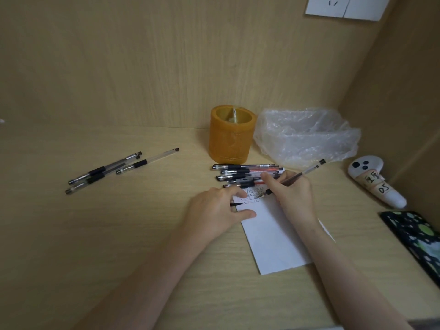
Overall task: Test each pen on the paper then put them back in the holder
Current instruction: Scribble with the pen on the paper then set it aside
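Observation:
My right hand (291, 194) grips a clear black-ink pen (307, 173) with its tip on the white paper (273, 234), among rows of small written marks near the top. My left hand (219, 210) rests on the paper's left edge and holds a black pen cap (236, 204) between its fingers. Several capped pens (242, 173) lie in a pile just beyond the paper. Three more pens (112, 169) lie apart on the desk to the left. The orange cylindrical holder (229, 135) stands behind the pile.
A crumpled clear plastic bag (307, 136) sits to the right of the holder. A white controller (373, 181) and a dark patterned phone (419, 236) lie at the right edge. Wooden walls close in the desk at the back and right.

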### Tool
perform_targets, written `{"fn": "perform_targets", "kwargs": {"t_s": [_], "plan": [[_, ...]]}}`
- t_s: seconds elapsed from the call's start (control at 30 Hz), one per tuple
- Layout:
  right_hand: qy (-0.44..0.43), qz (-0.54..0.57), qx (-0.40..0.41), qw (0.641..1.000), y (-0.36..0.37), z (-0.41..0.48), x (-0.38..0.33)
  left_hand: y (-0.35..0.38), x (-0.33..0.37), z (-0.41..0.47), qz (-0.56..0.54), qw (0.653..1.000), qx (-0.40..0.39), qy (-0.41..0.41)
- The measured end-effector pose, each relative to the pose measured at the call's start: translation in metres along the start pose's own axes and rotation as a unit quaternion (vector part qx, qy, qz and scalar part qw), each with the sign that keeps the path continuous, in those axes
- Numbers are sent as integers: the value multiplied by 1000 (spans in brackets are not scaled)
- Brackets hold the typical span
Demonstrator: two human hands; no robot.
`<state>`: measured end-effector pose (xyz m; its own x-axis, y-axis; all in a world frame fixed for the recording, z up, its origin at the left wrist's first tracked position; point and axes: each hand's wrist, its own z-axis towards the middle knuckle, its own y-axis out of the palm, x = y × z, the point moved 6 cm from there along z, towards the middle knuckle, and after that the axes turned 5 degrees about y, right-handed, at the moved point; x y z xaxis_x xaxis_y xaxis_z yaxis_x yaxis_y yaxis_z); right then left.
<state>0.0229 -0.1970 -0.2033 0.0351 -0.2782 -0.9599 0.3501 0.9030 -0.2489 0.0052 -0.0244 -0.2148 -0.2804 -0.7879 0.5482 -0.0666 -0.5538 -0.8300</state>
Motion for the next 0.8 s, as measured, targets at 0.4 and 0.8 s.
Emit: {"fn": "perform_targets", "kwargs": {"t_s": [0.4, 0.8], "plan": [[9, -10, 46, 999, -4, -1, 7, 0, 2, -1, 5, 1000, -5, 4], [-2, -20, 30, 999, -1, -3, 5, -1, 3, -1, 16, 1000, -8, 7]]}}
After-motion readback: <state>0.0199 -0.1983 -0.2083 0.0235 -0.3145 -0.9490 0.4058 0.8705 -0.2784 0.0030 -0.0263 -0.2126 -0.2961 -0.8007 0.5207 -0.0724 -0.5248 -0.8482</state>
